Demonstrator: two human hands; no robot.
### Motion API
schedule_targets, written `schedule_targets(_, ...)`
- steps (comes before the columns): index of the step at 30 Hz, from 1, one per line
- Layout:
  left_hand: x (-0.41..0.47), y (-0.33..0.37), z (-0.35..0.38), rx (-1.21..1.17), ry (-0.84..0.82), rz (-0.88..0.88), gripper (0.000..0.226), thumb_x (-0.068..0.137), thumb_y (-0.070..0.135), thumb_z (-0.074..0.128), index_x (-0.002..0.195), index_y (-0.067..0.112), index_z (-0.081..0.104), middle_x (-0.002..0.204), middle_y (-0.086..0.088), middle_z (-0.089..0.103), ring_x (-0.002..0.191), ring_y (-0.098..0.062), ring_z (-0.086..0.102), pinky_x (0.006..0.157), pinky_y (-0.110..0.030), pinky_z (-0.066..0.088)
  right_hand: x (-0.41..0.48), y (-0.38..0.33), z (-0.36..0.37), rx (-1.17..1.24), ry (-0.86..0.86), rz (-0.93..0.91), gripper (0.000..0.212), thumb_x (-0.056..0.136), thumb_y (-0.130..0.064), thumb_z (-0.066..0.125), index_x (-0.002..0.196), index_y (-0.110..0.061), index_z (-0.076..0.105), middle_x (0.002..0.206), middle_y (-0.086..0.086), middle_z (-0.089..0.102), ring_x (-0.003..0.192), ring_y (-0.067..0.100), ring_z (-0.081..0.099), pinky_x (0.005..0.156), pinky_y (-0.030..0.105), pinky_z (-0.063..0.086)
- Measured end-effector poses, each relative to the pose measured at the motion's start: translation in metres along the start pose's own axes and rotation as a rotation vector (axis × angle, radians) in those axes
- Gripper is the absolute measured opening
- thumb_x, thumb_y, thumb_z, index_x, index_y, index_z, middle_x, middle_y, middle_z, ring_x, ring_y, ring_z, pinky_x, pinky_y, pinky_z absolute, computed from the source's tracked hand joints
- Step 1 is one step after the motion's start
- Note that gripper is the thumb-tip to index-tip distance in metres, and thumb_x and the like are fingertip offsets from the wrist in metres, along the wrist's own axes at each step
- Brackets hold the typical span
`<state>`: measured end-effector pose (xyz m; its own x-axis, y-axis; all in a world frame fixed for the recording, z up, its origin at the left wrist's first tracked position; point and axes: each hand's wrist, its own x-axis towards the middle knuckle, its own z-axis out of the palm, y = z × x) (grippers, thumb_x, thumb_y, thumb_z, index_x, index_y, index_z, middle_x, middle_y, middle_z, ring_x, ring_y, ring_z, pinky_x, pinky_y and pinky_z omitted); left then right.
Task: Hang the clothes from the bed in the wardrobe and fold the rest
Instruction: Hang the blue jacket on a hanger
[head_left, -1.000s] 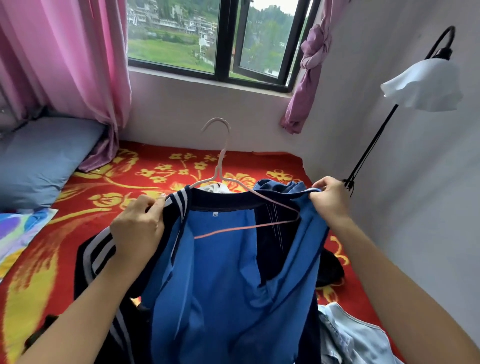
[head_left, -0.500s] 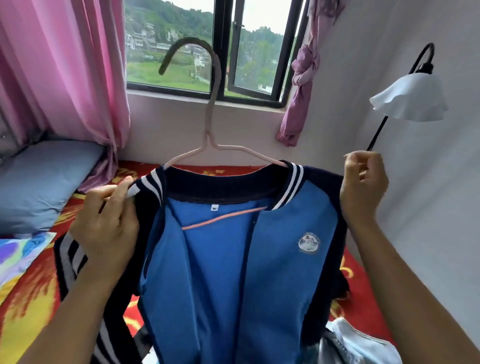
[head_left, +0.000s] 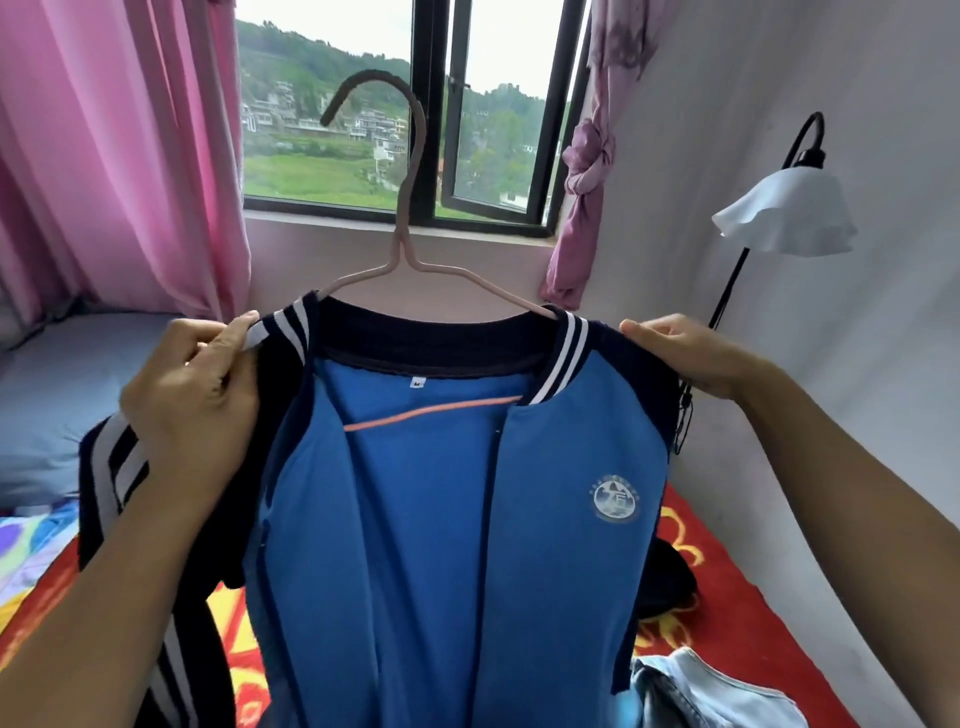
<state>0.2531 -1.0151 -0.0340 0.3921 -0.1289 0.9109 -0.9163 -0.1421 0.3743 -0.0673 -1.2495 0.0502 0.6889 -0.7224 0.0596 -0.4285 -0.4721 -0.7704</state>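
**Item:** blue zip-front jacket with navy shoulders and white-striped collar, held up over the bed with its red floral cover, draped on a pale pink wire hanger.
**Left hand**: fingers curled, pinching the jacket shoulder on its side.
**Right hand**: fingers curled over the opposite shoulder, gripping it.
**Orientation:** shoulder line runs level from hand to hand. The hook stands upright above the collar, midway between both hands, its tip opening leftward.
**Wardrobe:** not in view.
**Also present:** pale denim garment on the bed, lower right, probably still to be handled.

jacket on hanger (bed below)
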Motion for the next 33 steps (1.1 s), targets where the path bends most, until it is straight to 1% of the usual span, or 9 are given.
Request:
schedule_targets(6, 0.048, 0.015, -0.004, 0.153, -0.059, -0.024, 0.032, 0.095, 0.023, 0.053, 0.116, 0.002, 0.065, 0.096, -0.024, 0.061, 0.077, -0.044, 0.056, 0.061, -0.038, 0.038, 0.01, -0.04, 0.003, -0.279, 0.883, -0.416, 0.034, 0.081, -0.033, 0.071, 0.065, -0.004, 0.064, 0.068, 0.0, 0.05, 0.061, 0.011, 0.047, 0.057, 0.006, 0.033)
schedule_targets(9, 0.077, 0.008, -0.002, 0.19, -0.077, -0.031, 0.04, 0.101, 0.026, 0.041, 0.117, -0.005, 0.06, 0.104, -0.028, 0.056, 0.084, -0.043, 0.053, 0.06, -0.026, 0.03, 0.012, -0.06, -0.004, -0.694, 1.262, -0.677, 0.039, 0.081, -0.031, 0.071, 0.061, 0.001, 0.064, 0.065, 0.01, 0.053, 0.054, 0.022, 0.05, 0.048, 0.024, 0.036)
schedule_targets(12, 0.096, 0.005, -0.005, 0.181, -0.105, -0.053, 0.045, 0.103, 0.03, 0.03, 0.113, -0.006, 0.055, 0.104, -0.026, 0.053, 0.088, -0.041, 0.052, 0.07, -0.03, 0.033, 0.011, -0.071, -0.014, -1.1, 1.426, -0.867, 0.043, 0.083, -0.024, 0.07, 0.049, -0.002, 0.055, 0.052, 0.01, 0.052, 0.04, 0.022, 0.047, 0.036, 0.02, 0.026)
schedule_targets(15, 0.097, 0.018, -0.017, 0.148, 0.03, -0.036, 0.046, 0.101, 0.035, 0.038, 0.109, -0.003, 0.061, 0.09, -0.006, 0.058, 0.083, -0.037, 0.054, 0.066, -0.025, 0.027, 0.006, -0.074, -0.006, -1.153, 1.4, -0.93, 0.045, 0.088, -0.019, 0.062, 0.049, 0.0, 0.051, 0.052, 0.011, 0.051, 0.041, 0.023, 0.049, 0.035, 0.019, 0.026)
schedule_targets(20, 0.079, 0.024, -0.026, 0.141, 0.059, 0.113, 0.028, 0.094, 0.014, 0.05, 0.105, -0.005, 0.068, 0.088, -0.028, 0.061, 0.069, -0.043, 0.057, 0.059, -0.036, 0.035, 0.001, -0.055, 0.037, -1.019, 1.063, -1.063, 0.04, 0.086, -0.023, 0.063, 0.057, 0.004, 0.058, 0.06, 0.014, 0.055, 0.05, 0.026, 0.053, 0.046, 0.025, 0.035)
schedule_targets(23, 0.071, 0.014, -0.03, 0.101, 0.065, 0.124, 0.026, 0.091, 0.012, 0.053, 0.104, -0.003, 0.069, 0.084, -0.027, 0.061, 0.066, -0.042, 0.057, 0.061, -0.032, 0.034, 0.002, -0.055, 0.026, -0.674, 0.81, -0.717, 0.057, 0.081, -0.049, 0.06, 0.099, 0.005, 0.063, 0.101, 0.023, 0.059, 0.096, 0.037, 0.056, 0.086, 0.036, 0.038)
schedule_targets(26, 0.069, 0.005, -0.031, 0.095, 0.047, 0.125, 0.023, 0.091, 0.01, 0.055, 0.105, -0.003, 0.069, 0.084, -0.027, 0.061, 0.066, -0.042, 0.057, 0.061, -0.033, 0.035, 0.012, -0.063, 0.023, -0.424, 0.317, -0.386, 0.063, 0.085, -0.046, 0.062, 0.134, -0.012, 0.043, 0.127, 0.013, 0.051, 0.117, 0.025, 0.048, 0.098, 0.03, 0.036)
schedule_targets(30, 0.07, -0.01, -0.046, 0.074, 0.002, 0.015, 0.025, 0.091, 0.016, 0.057, 0.107, 0.001, 0.07, 0.088, -0.024, 0.062, 0.073, -0.037, 0.058, 0.066, -0.027, 0.033, 0.037, -0.073, 0.051, -0.399, 0.061, -0.254, 0.04, 0.083, -0.029, 0.069, 0.105, 0.004, 0.062, 0.094, 0.015, 0.066, 0.084, 0.021, 0.061, 0.076, 0.031, 0.05)
schedule_targets(33, 0.074, -0.028, -0.077, 0.012, -0.071, -0.124, 0.023, 0.089, 0.017, 0.06, 0.108, 0.007, 0.07, 0.084, -0.003, 0.064, 0.075, 0.003, 0.056, 0.07, -0.016, 0.037, 0.049, -0.087, 0.081, -0.173, 0.072, -0.275, 0.042, 0.079, -0.022, 0.073, 0.085, 0.018, 0.062, 0.071, 0.022, 0.06, 0.064, 0.02, 0.051, 0.065, 0.033, 0.044)
